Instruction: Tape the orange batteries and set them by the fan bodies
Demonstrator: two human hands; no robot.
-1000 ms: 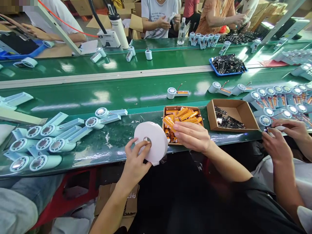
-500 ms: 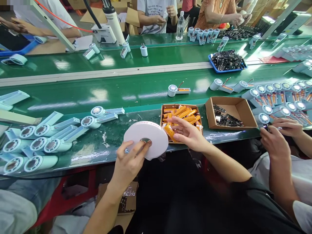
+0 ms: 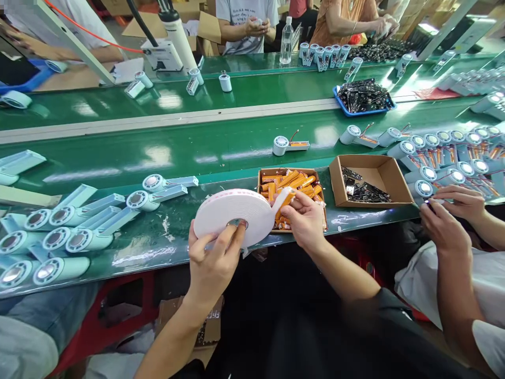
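Observation:
My left hand (image 3: 216, 258) grips a large roll of white tape (image 3: 221, 213), with fingers in its centre hole. A short white strip runs from the roll's right edge to my right hand (image 3: 305, 218). Between the fingertips of that hand is an orange battery (image 3: 289, 197), its upper face covered by the strip. Just behind and below it, a cardboard box (image 3: 324, 223) on the bench edge holds many similar orange batteries (image 3: 302, 180). My right fingers hide part of the held battery.
A second cardboard box (image 3: 399, 184) with small black parts stands to the right, near a co-worker's hands (image 3: 445, 226). Pale blue fan-like housings (image 3: 84, 237) lie at left, more at right. A blue tray (image 3: 363, 111) of black parts sits on the green conveyor (image 3: 189, 137).
My right hand was spread beside the roll; its fingers have now closed on the battery and tape strip. The battery has risen slightly. The left hand still holds the roll, now tilted differently.

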